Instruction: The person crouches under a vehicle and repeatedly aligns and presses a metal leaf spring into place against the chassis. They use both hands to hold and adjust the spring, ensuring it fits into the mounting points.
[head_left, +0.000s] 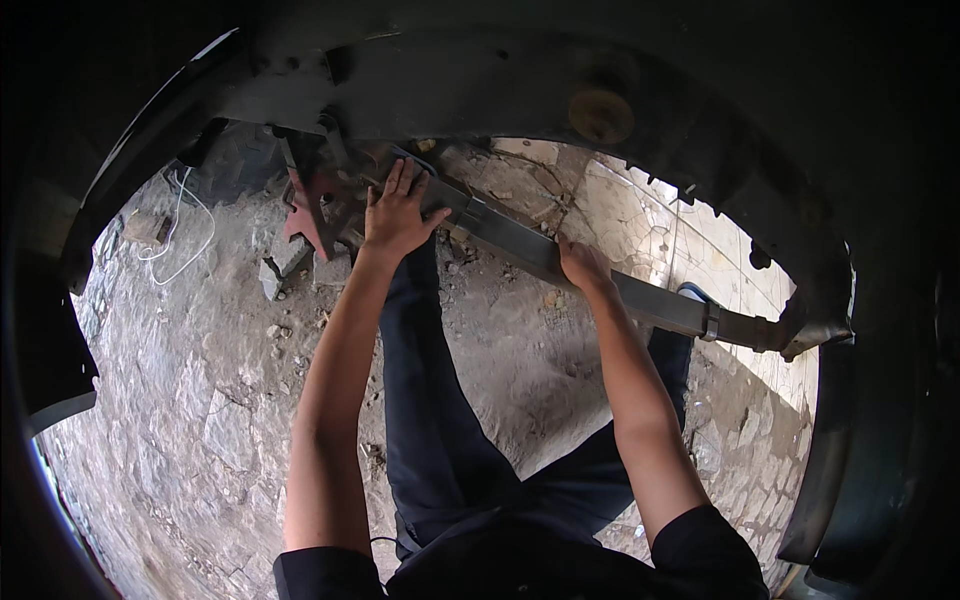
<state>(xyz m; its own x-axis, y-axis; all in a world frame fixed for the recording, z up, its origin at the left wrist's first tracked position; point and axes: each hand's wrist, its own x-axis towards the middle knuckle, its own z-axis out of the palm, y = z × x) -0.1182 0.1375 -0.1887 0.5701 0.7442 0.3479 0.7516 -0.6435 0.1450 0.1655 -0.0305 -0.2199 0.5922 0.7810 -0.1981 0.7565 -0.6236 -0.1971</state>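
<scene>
A long grey square metal bar [510, 240] runs slantwise in front of me, from the upper middle down to the right. My left hand [398, 215] lies on its upper left end, fingers stretched out and thumb spread. Farther along, my right hand [584, 264] is closed on the bar near its middle; most of its fingertips are hidden. Toward the right the bar passes through a metal collar [711, 322] and meets a bent, rusty bracket [805, 335]. Just left of my left hand stands a reddish metal stand [312, 215].
A dark metal frame [470, 90] with a round rusty part [601, 115] arches overhead and around both sides. Broken concrete blocks [285, 262] lie by the stand. A white cable [208, 240] loops on rough stony ground [200, 400]. Pale tiles [630, 220] lie beyond the bar.
</scene>
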